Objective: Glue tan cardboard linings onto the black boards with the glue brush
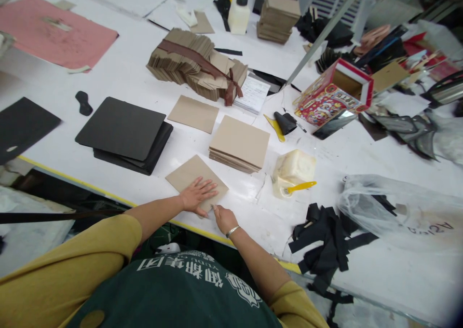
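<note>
A greyish-brown cardboard sheet lies turned like a diamond near the table's front edge. My left hand rests flat on it with the fingers spread. Beside the sheet's near corner, my right hand is closed, with a bracelet at the wrist. A small thin tip shows at its fingers and touches or nearly touches the sheet; what it belongs to is hidden. Just behind the sheet stands a stack of similar cardboard sheets, and a single cardboard sheet lies to the left of that stack.
Black boards are piled at left. A glue container with a yellow-handled brush stands at right, near black strips and a plastic bag. Farther back are a tied cardboard bundle and a red box.
</note>
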A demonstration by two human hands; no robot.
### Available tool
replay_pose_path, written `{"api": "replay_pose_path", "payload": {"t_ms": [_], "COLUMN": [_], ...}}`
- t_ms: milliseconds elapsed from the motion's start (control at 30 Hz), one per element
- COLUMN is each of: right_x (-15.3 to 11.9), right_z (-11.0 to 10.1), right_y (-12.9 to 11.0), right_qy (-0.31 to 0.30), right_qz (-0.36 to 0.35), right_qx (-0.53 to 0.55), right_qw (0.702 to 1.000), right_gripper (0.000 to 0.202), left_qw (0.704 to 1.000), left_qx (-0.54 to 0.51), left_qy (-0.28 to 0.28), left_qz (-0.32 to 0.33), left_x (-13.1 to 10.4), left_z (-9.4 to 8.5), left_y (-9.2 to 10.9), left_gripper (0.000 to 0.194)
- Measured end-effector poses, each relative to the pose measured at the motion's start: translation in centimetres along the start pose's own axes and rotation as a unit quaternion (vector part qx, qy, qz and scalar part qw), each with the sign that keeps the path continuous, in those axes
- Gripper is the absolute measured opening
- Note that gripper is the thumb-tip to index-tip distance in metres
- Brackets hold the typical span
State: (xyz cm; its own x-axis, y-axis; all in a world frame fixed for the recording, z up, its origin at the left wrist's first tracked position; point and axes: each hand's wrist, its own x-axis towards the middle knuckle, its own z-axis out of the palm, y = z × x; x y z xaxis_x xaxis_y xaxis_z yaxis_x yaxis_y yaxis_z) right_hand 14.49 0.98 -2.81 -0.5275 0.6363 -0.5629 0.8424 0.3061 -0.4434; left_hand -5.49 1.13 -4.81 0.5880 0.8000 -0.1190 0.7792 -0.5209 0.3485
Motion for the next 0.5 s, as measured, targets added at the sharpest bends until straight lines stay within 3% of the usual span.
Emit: {"api": "replay_pose_path", "payload": {"t_ms": [233, 367, 500], "right_x": [0.1, 0.3, -0.1], "right_z": [0.1, -0.4, -1.5], "right_y": [1.3, 1.3, 0.3], "right_qy": [0.027, 0.017, -0.001], "right_qz": [-0.066, -0.032, -0.011], "right_qx": [0.101, 0.147, 0.178], "right_qw": [0.992, 0.989, 0.984], "right_gripper": [0.046, 0.049, 0.056], "left_qw": [1.000, 1.000, 1.000], "left_qx": [0.004, 0.002, -0.003], "left_qy": [0.000, 0.011, 0.011], "left_qz": [-0.004, -0.023, -0.011], "left_x": [0.3, 0.4, -1.3], "left_z": [-0.1, -0.6, -1.6], "left_y": [0.1, 0.5, 1.6], "left_gripper": [0.089, 0.089, 0.090]}}
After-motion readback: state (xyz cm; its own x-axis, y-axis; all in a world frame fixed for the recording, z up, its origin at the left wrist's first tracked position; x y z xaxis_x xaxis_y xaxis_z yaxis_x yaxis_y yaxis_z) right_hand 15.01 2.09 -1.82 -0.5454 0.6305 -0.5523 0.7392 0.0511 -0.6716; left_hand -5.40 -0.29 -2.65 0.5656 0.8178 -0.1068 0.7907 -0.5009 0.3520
